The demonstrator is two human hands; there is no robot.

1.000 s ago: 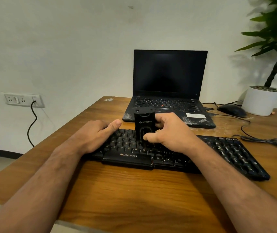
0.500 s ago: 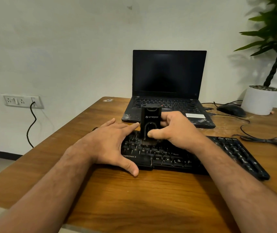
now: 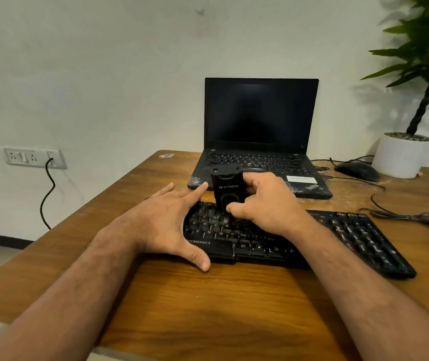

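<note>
My right hand grips a small black device upright, its lower end down on the keys of the black keyboard. My thumb presses low on its front face and my other fingers curl round its far side. My left hand lies spread over the keyboard's left end, fingers straight and holding nothing. Its index tip is close beside the device (whether it touches, I cannot tell), and its thumb stretches out at the keyboard's near edge. The keyboard lies across the wooden tabletop in front of me. Behind it stands an open laptop with a dark screen. To the laptop's right, a black mouse sits near a white plant pot.
</note>
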